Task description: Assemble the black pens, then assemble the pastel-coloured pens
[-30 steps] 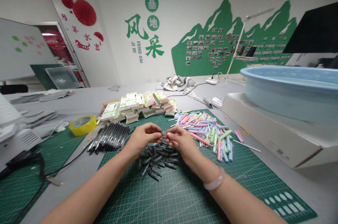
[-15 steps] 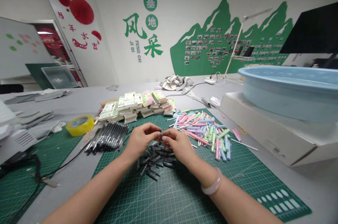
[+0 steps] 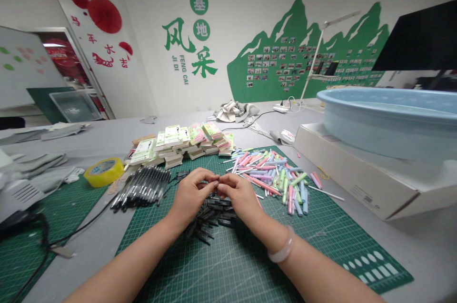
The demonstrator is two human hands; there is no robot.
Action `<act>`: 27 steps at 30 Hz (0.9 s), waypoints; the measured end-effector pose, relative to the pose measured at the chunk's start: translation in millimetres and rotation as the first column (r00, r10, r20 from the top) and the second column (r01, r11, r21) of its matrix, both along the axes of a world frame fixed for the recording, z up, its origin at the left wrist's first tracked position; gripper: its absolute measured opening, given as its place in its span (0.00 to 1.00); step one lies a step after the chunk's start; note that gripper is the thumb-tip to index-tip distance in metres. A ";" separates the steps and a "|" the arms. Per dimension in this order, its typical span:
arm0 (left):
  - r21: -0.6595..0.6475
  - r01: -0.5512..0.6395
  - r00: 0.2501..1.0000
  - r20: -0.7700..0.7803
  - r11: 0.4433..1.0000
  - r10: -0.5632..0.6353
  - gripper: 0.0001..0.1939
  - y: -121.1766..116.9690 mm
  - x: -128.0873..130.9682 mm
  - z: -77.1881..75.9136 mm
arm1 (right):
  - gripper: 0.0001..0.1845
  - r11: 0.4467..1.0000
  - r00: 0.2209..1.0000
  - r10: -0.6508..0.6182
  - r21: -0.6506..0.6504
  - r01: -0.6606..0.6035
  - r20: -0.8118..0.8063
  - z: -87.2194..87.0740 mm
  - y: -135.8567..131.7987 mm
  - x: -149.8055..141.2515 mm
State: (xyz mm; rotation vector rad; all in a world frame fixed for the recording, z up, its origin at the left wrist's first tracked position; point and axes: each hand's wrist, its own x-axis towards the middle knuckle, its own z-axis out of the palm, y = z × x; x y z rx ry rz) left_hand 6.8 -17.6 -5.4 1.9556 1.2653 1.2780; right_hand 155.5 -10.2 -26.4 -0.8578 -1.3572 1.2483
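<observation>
My left hand (image 3: pixel 191 194) and my right hand (image 3: pixel 239 194) meet fingertip to fingertip above a heap of small dark pen parts (image 3: pixel 210 219) on a green cutting mat (image 3: pixel 232 265). Both hands pinch a small dark piece between them; it is too small to name for sure. A row of black pens (image 3: pixel 143 187) lies left of my left hand. A spread of pastel pen barrels (image 3: pixel 274 176) lies right of my right hand. A pale bracelet sits on my right wrist.
Stacked small packets (image 3: pixel 178 143) lie behind the mat, a yellow tape roll (image 3: pixel 103 171) at left. A blue basin (image 3: pixel 389 119) rests on a white box (image 3: pixel 364 174) at right. Black cable (image 3: pixel 71 236) and a grey device (image 3: pixel 17 193) are at left; cloth (image 3: pixel 233 111) lies further back.
My two hands have drawn closer together, the fingertips now touching. The view has shifted slightly, so everything sits a little further left in the picture.
</observation>
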 end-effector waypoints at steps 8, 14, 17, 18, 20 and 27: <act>0.033 0.042 0.999 -0.011 0.999 -0.041 0.05 -2.0 1.7 1.9 | 0.04 1.000 1.000 -0.016 0.015 0.016 -0.001 -2.7 3.0 0.7; -0.084 0.063 0.997 0.043 0.994 -0.060 0.10 0.3 1.4 -4.0 | 0.10 0.999 0.997 -0.045 -0.010 0.046 0.056 -10.0 8.3 0.2; -0.150 0.104 0.988 0.128 0.983 -0.085 0.10 7.8 -1.8 -7.0 | 0.15 0.998 0.996 -0.063 -0.019 0.064 0.062 -10.0 5.7 -2.0; -0.169 0.111 0.985 0.149 0.979 -0.086 0.10 12.3 -6.0 -6.9 | 0.17 0.998 0.996 -0.053 -0.020 0.054 0.070 -9.4 4.4 -2.7; -0.185 0.087 0.986 0.153 0.979 -0.059 0.11 24.2 -21.5 -4.9 | 0.19 0.999 0.994 -0.040 -0.018 0.042 0.097 -8.1 2.5 -3.3; -0.022 -0.260 0.883 -0.410 0.965 0.229 0.10 64.4 -95.9 -8.6 | 0.10 0.987 0.972 -0.159 0.067 0.149 0.173 -14.5 12.1 2.9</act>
